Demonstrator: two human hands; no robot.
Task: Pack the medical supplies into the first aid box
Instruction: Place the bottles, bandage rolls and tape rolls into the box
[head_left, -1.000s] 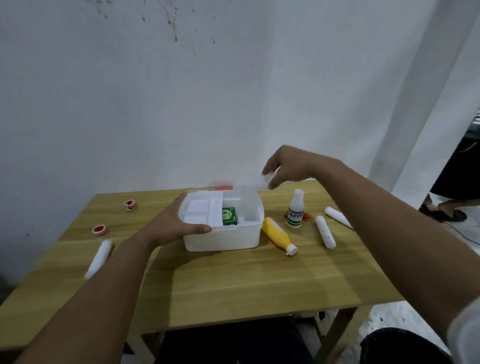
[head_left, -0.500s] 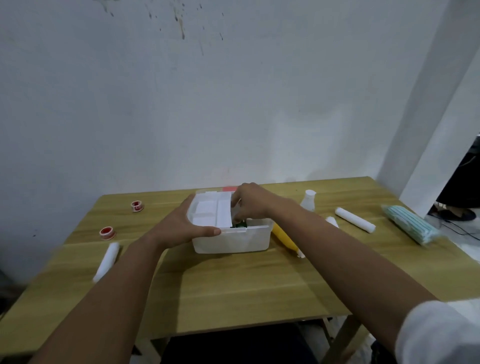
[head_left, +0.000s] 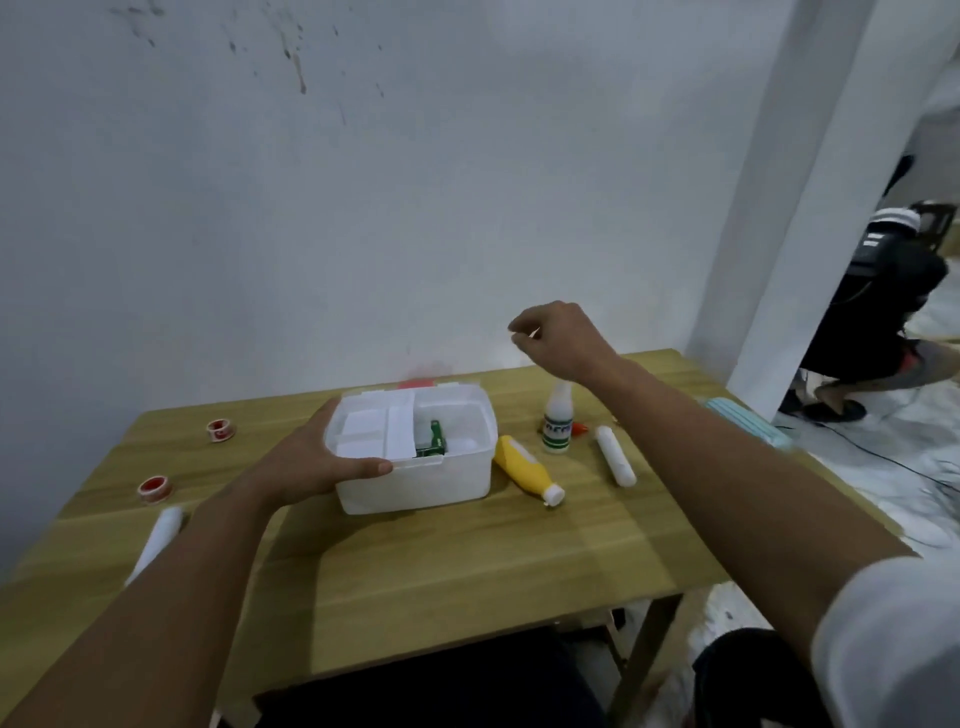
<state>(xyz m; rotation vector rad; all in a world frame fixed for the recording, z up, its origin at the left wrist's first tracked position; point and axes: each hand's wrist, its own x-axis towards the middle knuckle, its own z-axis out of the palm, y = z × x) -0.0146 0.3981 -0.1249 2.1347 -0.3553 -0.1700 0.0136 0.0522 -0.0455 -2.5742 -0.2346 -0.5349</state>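
Withdrawing from the first aid box (head_left: 415, 467), the right hand (head_left: 558, 340) is hovering loosely curled and empty above the white bottle (head_left: 558, 423); the left hand (head_left: 317, 460) is bracing the box's corner, steadying it on the table (head_left: 467, 561) for packing.

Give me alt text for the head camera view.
A person's left hand steadies an open white first aid box on a wooden table while the empty right hand hovers above a white bottle. A yellow bottle lies beside the box.
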